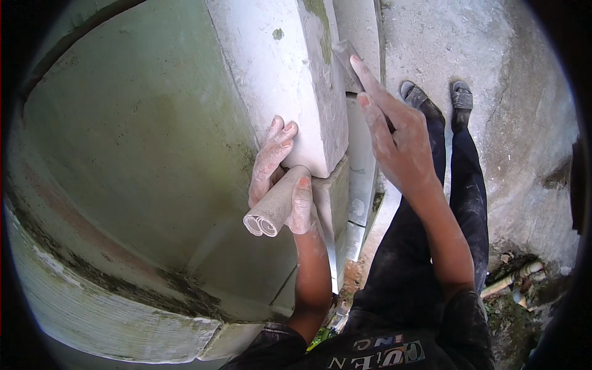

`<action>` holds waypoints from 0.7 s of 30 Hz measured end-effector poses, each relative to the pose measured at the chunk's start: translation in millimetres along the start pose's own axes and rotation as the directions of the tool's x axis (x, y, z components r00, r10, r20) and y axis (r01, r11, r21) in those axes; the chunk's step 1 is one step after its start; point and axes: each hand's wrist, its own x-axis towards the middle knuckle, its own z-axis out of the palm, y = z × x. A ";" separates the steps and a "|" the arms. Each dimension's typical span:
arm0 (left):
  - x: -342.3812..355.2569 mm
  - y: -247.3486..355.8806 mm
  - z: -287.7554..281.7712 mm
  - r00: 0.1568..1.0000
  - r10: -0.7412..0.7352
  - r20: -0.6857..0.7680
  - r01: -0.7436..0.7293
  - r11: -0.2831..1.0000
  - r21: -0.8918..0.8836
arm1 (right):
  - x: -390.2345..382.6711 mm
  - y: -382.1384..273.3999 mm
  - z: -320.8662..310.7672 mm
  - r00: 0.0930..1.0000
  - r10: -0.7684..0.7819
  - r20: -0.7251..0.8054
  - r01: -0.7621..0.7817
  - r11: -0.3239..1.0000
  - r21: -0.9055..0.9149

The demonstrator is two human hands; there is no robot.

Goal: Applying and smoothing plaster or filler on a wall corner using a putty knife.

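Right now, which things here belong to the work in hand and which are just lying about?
In use, apparently: rolled sheet in left hand; flat grey tool in right hand; pale ledge beside them.

Lying about: pale pipe-like piece; debris around it.

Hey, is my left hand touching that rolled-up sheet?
Touching. The head view shows your left hand holding the rolled-up sheet, its thumb lying against the side.

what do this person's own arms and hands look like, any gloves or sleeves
No gloves: the left hand and right hand are bare, both smeared with pale dust. The left forearm and right forearm are bare too, with no watch or bracelet visible. The left sleeve and right sleeve are short and black.
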 end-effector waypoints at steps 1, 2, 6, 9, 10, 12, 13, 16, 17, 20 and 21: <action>-0.1 -0.2 -0.1 1.000 -0.001 0.006 0.001 1.000 0.000 | 2.7 2.3 0.9 0.997 -0.067 -0.047 0.066 0.998 -0.012; 0.2 -0.1 1.0 1.000 -0.002 0.007 0.002 1.000 -0.001 | 1.8 3.4 1.0 0.997 -0.067 -0.047 0.066 0.998 -0.012; -0.1 -1.0 0.4 1.000 0.002 0.003 -0.002 1.000 -0.012 | -14.1 4.8 4.4 0.998 -0.056 -0.027 0.056 0.998 -0.006; -0.7 -1.8 -0.2 1.000 0.010 0.013 -0.010 1.000 -0.006 | -10.5 1.0 1.5 1.000 -0.023 0.001 0.023 1.000 0.001; -1.3 -1.5 0.7 1.000 0.000 0.009 0.000 1.000 -0.007 | -5.8 -2.0 -1.4 1.000 0.001 0.025 -0.001 1.000 0.009; -0.1 -2.0 2.0 1.000 0.003 0.005 -0.003 1.000 -0.013 | 7.8 -7.8 -0.7 1.000 -0.003 0.010 0.003 0.999 0.041; 0.3 -1.6 2.4 1.000 0.007 -0.001 -0.007 1.000 -0.016 | 11.2 -9.5 -0.3 1.000 -0.009 -0.003 0.009 0.997 0.075; 0.3 -0.8 1.0 1.000 0.001 0.003 -0.001 1.000 -0.025 | -8.2 -12.0 -4.0 0.997 0.052 0.060 -0.048 0.997 -0.060; 0.9 -1.1 -1.0 1.000 0.005 0.002 -0.005 1.000 -0.019 | -10.8 -13.2 -3.9 0.997 0.048 0.062 -0.045 0.998 -0.054; -1.8 -2.5 -0.7 1.000 -0.007 0.005 0.007 1.000 -0.020 | -9.1 -18.8 -9.8 0.976 0.162 0.146 -0.158 0.987 -0.035; -1.3 -1.8 0.0 1.000 -0.003 0.003 0.004 1.000 -0.016 | -1.2 -19.6 -8.3 0.990 0.100 0.096 -0.097 0.995 -0.031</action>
